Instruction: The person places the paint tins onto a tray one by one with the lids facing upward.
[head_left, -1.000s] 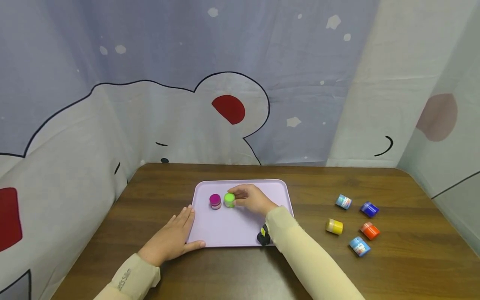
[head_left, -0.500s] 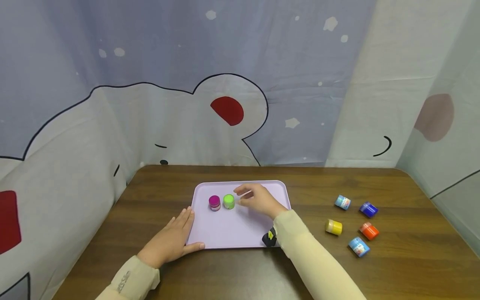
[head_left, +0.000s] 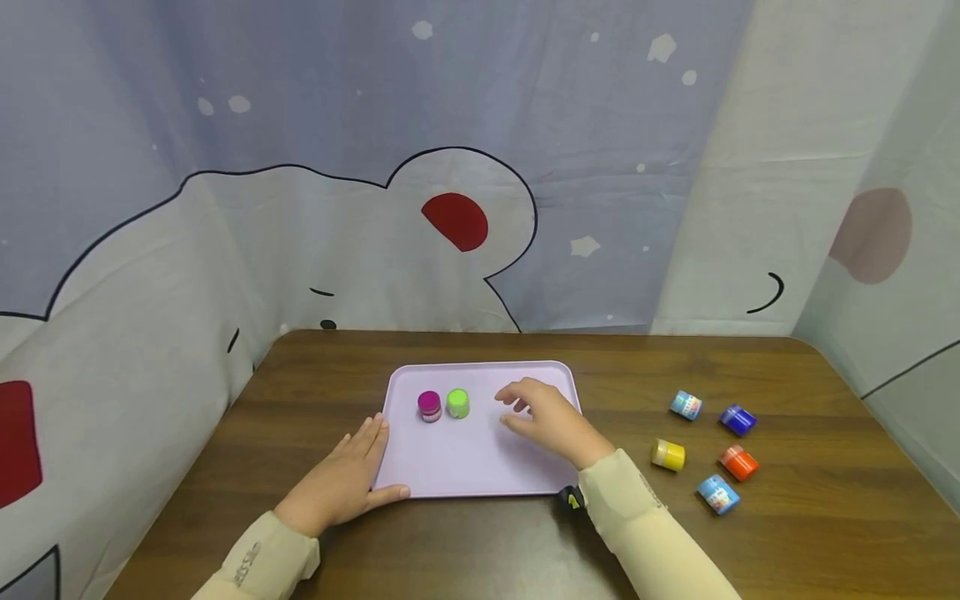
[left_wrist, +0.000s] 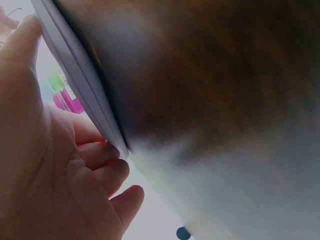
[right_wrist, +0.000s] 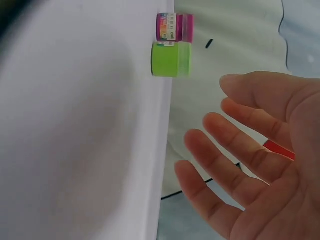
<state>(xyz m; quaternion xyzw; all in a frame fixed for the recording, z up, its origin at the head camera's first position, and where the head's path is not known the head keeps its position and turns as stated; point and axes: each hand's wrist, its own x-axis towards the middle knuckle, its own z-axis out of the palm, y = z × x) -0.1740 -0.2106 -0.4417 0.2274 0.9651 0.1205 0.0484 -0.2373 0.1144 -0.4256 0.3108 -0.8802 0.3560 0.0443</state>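
Note:
A pale purple tray (head_left: 465, 475) lies on the table, with a magenta paint jar (head_left: 430, 407) and a green paint jar (head_left: 457, 403) standing side by side in its left half. My left hand (head_left: 341, 479) rests at the tray's left edge, fingers straight along the side and thumb at the front corner. Over the right part of the tray hovers my right hand (head_left: 547, 419), fingers relaxed and apart, holding nothing. In the right wrist view the green jar (right_wrist: 170, 60) stands a short way off from the fingertips, the magenta jar (right_wrist: 174, 27) beyond it.
On the wooden table (head_left: 600, 533), right of the tray, several jars lie on their sides: a light blue jar (head_left: 686, 405), a dark blue jar (head_left: 738, 419), a yellow jar (head_left: 668, 454), an orange jar (head_left: 739, 462) and another blue jar (head_left: 718, 493). A printed curtain (head_left: 600, 167) hangs behind.
My right hand has let go of the green jar and drawn away to the right, its fingers loosening. The left hand has stayed at the tray's edge.

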